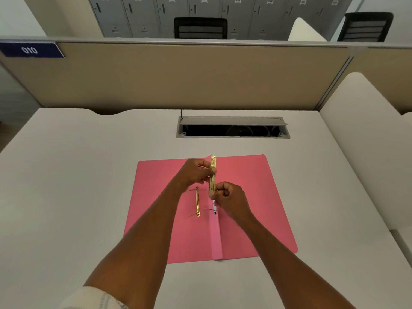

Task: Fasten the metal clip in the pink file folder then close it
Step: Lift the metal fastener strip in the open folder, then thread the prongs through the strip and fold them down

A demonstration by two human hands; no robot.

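Clip bar (213, 175): long axis along the folder (245, 197) spine, pinched in both your hands. Left hand (196, 172) grips its far half, right hand (229, 195) its near end (both closed on it).

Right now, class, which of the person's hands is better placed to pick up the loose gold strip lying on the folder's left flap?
Probably the left hand: the loose gold strip lies just below it, while the right hand works across the spine, holding the gold bar.

Single head cam, wide-angle, looking forward and down over the desk (89, 175); partition (178, 74) and lockers (223, 16) behind.
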